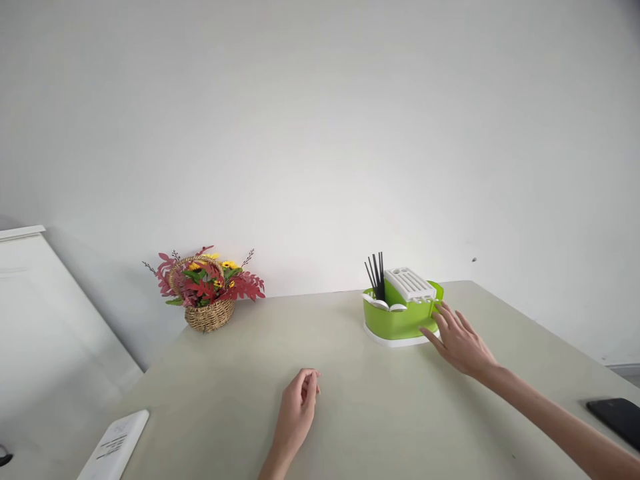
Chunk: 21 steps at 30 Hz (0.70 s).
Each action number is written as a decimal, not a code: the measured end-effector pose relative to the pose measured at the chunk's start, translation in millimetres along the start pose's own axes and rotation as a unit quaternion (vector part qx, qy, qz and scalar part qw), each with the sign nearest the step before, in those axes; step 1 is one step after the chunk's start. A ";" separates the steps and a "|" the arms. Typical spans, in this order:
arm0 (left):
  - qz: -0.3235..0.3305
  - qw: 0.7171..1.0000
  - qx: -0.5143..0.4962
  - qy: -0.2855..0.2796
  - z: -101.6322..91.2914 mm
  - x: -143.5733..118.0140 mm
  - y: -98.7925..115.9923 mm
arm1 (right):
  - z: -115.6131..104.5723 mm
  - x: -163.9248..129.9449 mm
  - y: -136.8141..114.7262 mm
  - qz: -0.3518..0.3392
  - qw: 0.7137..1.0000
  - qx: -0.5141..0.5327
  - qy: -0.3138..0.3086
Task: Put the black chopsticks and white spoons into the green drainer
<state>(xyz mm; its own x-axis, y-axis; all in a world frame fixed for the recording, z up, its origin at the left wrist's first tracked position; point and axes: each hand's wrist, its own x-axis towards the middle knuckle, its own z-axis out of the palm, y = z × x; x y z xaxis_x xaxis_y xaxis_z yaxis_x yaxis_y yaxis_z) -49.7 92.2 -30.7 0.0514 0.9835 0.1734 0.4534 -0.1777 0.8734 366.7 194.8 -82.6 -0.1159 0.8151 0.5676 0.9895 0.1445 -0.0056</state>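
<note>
Pale counter [360, 413]: basket [209, 317] of flowers [203, 289], green caddy [393, 323] holding black sticks [379, 279]; my right hand [466, 349] at its edge, fingers [447, 320] spread, empty; left hand [295, 413] curled closed, seemingly empty.

A pale counter [320, 333] on view | flower-filled wicker basket [210, 317] stands at 10 o'clock | green caddy [397, 325] at 1 | white slab [116, 443], 8 | black phone [619, 420], 4

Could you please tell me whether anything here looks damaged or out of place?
A small dark spot on the wall, right of the green rack, stands out on the pale surface; I can't tell whether it's a hole or stain. Nothing looks tipped over.
</note>
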 end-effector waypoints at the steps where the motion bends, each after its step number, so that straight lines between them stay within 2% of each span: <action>1: 0.000 1.000 0.002 0.000 0.0 0.0 -0.2 | 1.4 0.3 9.4 0.000 1.000 -0.001 -0.001; 9: 0.008 1.000 0.025 0.002 1.1 0.9 -6.8 | 7.3 -10.1 80.2 0.019 1.000 -0.009 -0.014; 14: 0.018 0.999 0.038 0.004 1.9 1.9 -8.6 | 6.1 -9.7 112.7 0.036 0.999 0.000 -0.032; 18: 0.018 0.999 0.051 0.004 -0.1 3.0 -7.2 | 5.4 -12.4 113.7 0.065 0.997 0.002 -0.030; 21: 0.030 0.997 0.070 0.004 -1.2 -1.7 -3.5 | 4.1 -33.3 85.0 0.145 0.989 0.033 -0.007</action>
<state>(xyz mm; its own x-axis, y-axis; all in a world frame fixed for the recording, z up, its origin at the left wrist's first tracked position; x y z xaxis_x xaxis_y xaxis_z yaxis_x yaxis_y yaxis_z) -52.5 91.2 -33.5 0.0751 0.9711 0.2266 0.5698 -0.2283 0.7894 454.4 182.2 -105.3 0.1700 0.8354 0.5227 0.9735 -0.0600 -0.2207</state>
